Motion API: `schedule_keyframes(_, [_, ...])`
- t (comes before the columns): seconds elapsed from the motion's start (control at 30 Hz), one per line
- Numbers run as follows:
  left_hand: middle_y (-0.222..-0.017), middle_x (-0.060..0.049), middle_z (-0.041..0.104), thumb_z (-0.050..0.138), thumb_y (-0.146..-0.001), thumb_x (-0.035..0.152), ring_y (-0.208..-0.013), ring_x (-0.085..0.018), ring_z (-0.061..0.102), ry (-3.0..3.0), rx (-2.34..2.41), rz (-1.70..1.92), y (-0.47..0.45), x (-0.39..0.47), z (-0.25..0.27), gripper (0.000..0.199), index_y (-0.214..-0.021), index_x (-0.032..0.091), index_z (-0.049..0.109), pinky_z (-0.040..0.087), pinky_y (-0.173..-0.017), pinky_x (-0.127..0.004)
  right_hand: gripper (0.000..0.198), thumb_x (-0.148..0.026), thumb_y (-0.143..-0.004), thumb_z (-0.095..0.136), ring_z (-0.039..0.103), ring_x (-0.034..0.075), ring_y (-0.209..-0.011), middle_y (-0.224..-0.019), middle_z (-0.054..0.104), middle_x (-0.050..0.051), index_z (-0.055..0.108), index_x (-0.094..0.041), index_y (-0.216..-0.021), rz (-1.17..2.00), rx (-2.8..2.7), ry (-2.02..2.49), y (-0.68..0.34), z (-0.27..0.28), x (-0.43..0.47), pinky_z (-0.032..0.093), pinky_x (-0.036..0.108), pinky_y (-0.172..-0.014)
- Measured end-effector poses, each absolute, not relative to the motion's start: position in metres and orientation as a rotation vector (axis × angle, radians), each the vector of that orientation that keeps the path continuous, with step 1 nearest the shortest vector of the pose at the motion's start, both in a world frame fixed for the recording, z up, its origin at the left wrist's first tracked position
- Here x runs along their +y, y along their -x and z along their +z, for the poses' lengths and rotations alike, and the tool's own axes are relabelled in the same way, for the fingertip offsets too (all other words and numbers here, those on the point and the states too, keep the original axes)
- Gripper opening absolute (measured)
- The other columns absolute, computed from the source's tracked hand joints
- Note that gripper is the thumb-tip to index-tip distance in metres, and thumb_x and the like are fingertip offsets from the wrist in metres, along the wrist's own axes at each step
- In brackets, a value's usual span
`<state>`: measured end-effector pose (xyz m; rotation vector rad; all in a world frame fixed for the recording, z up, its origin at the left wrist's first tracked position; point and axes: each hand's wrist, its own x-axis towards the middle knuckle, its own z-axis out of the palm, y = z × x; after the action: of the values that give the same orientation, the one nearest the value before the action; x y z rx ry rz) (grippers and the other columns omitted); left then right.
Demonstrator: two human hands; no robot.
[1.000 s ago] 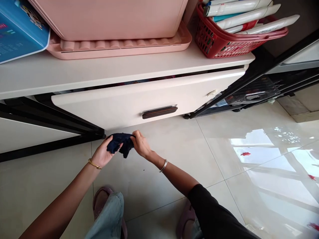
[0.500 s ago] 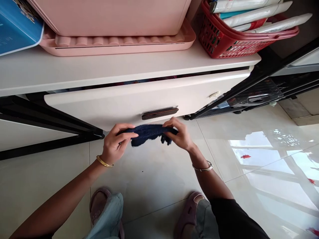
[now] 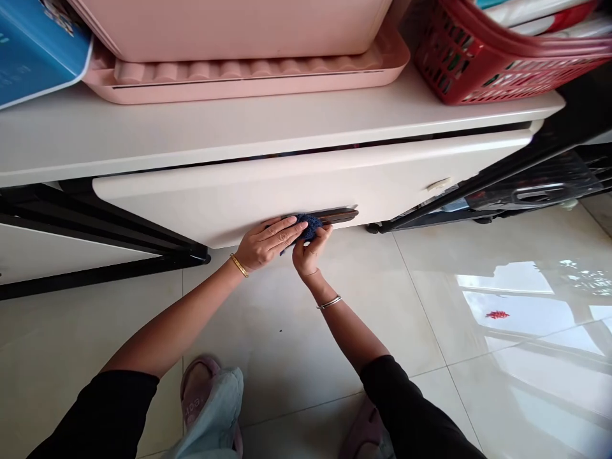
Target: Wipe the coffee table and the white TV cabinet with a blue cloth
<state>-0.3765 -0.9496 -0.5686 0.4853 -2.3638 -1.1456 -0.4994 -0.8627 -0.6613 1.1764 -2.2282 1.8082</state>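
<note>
A dark blue fuzzy cloth (image 3: 310, 227) is bunched against the left part of the dark handle (image 3: 342, 216) on a white drawer front (image 3: 201, 194). My left hand (image 3: 268, 243) lies over the cloth, fingers stretched together and pressing it to the handle area. From below, my right hand (image 3: 308, 255) pinches the cloth's lower right side, its fingertips close to the underside of the handle. The left end of the handle is hidden behind the cloth and my left fingers. The drawer stands slightly out, with a dark gap along its top edge.
On the white cabinet top (image 3: 191, 121) stand a blue box (image 3: 38, 57), a pink container on a pink tray (image 3: 258, 83) and a red basket (image 3: 478, 64) with packets. Black frame legs (image 3: 191, 255) flank the drawer. My slippered feet are on the glossy tiled floor (image 3: 296, 357).
The cloth, held stretched between both hands below the handle, is now bunched up against it. My hands have come together and moved up. The view has shifted slightly.
</note>
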Motion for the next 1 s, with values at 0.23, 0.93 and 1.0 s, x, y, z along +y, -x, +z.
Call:
schedule_keyframes(0.23, [-0.128,-0.006,0.075,0.064,-0.096,0.036,-0.135,-0.026,0.062,-0.678,-2.338,-1.222,0.329,-0.967,-0.598,0.025,-0.117,0.03,0.076,0.036,-0.126,-0.047,0.034,-0.005,-0.08,0.045,0.049,0.024,-0.099,-0.103,0.039,0.008,0.042,-0.023,-0.109,1.836,-2.265,-1.088,0.433,-0.676,-0.89,0.05,0.052,-0.095])
schedule_keyframes(0.93, [-0.112,-0.003,0.079,0.07,-0.09,0.045,-0.131,-0.034,0.063,-0.687,-2.191,-0.88,0.29,-0.979,-0.535,0.017,-0.097,0.031,0.078,0.04,-0.119,-0.058,0.037,-0.013,-0.099,0.033,0.051,0.03,-0.115,-0.11,0.034,0.012,0.048,-0.026,-0.129,1.78,-1.994,-1.031,0.404,-0.535,-0.906,0.052,0.057,-0.096])
schedule_keyframes(1.0, [-0.113,-0.005,0.078,0.069,-0.09,0.045,-0.13,-0.034,0.064,-0.709,-2.188,-0.873,0.295,-0.989,-0.542,0.02,-0.096,0.029,0.078,0.039,-0.12,-0.057,0.036,-0.015,-0.1,0.034,0.05,0.031,-0.115,-0.109,0.034,0.012,0.052,-0.026,-0.129,1.673,-1.995,-1.047,0.404,-0.55,-0.927,0.052,0.057,-0.097])
